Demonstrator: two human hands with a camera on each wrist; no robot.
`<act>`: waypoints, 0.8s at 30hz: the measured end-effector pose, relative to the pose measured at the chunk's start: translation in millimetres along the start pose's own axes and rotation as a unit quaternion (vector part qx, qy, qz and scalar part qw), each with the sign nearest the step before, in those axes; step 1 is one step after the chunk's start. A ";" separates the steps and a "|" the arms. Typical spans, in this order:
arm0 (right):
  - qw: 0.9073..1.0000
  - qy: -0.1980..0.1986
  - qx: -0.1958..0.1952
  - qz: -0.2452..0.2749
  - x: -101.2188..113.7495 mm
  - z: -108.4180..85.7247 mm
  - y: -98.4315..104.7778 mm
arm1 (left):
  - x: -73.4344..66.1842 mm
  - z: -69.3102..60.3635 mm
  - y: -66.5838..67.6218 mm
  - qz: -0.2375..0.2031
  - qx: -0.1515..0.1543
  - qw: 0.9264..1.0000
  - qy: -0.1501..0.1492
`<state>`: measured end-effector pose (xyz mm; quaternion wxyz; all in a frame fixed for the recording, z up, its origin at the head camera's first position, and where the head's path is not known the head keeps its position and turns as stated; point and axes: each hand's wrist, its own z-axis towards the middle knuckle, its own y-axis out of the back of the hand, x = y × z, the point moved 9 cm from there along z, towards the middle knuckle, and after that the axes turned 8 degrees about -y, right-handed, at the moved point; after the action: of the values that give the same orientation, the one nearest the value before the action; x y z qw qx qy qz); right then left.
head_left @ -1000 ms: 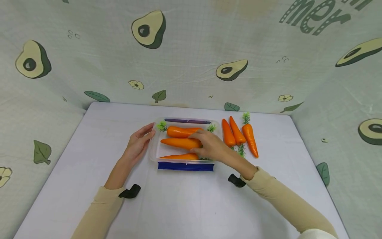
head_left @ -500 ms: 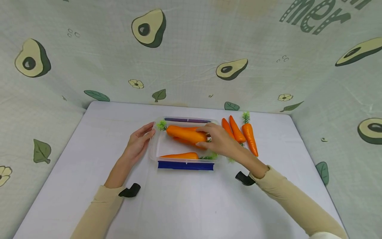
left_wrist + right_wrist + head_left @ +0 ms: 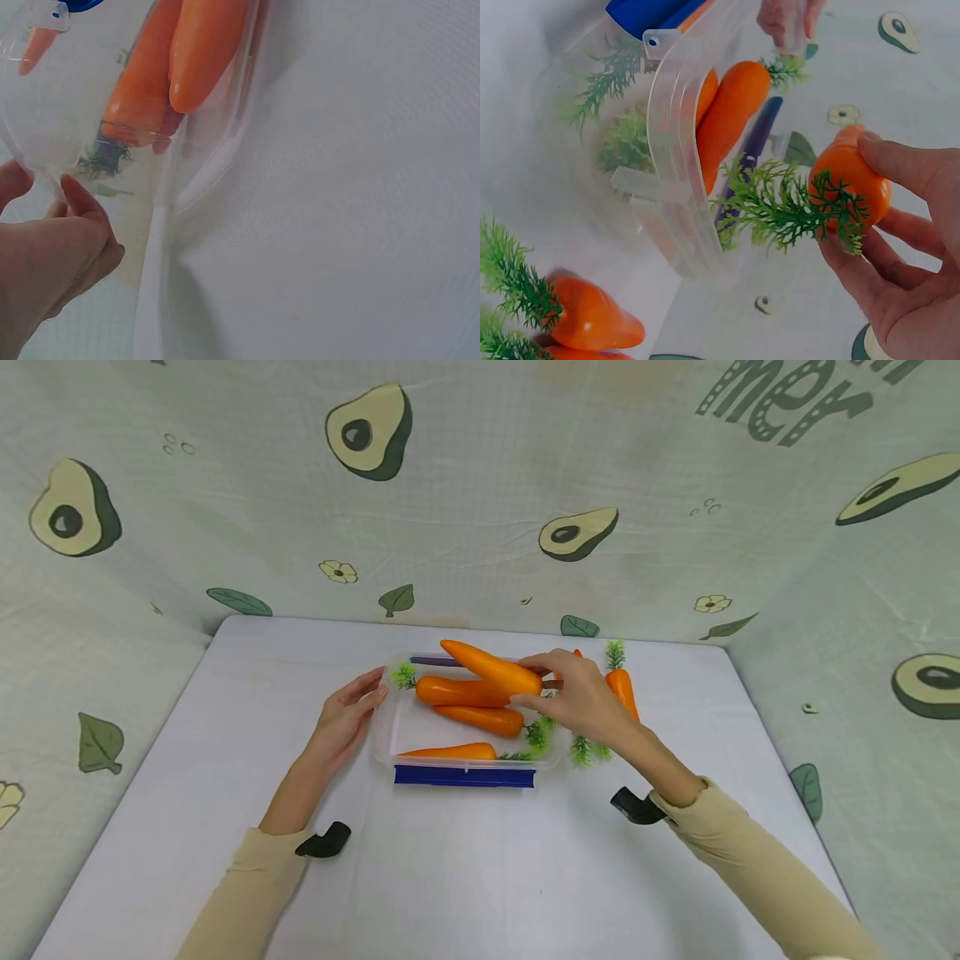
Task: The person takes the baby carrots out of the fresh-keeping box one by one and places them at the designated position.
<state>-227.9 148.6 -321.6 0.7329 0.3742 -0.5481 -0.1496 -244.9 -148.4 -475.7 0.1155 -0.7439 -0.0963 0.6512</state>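
My right hand (image 3: pixel 581 697) holds an orange carrot (image 3: pixel 491 668) by its thick end, between thumb and fingers. The carrot slants above the back of a clear plastic container (image 3: pixel 378 739), its pointed tip toward the back left. In the right wrist view, the carrot's green leafy top (image 3: pixel 780 206) hangs beside the fingers. At the container's left side, my left hand (image 3: pixel 348 718) grips the edge; in the left wrist view the thumb and fingers (image 3: pixel 82 199) pinch the clear wall. Inside lie a back carrot (image 3: pixel 457 691), a middle carrot (image 3: pixel 483 720) and a front carrot (image 3: pixel 450 752).
Right of the container lie more carrots, one with its leaves to the back (image 3: pixel 622 689); my right hand partly hides the others. Blue clip flaps stand out at the container's front (image 3: pixel 465 777) and back (image 3: pixel 435 661). A patterned cloth (image 3: pixel 480 527) hangs behind the white table (image 3: pixel 450 877).
My right hand lifted the carrot from the container's middle, moving it backward and rightward and tilting its tip up toward the back. The left hand stayed at the container's left edge.
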 end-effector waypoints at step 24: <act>0.981 -0.153 -0.111 0.046 -70.8 -34.2 62.1 | 0.0 0.0 0.8 0.001 -0.001 1.000 -0.006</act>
<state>-233.6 248.3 -330.4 0.6837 0.2381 -0.6500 -0.2311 -244.9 -149.2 -475.9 0.1138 -0.7400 -0.0970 0.6557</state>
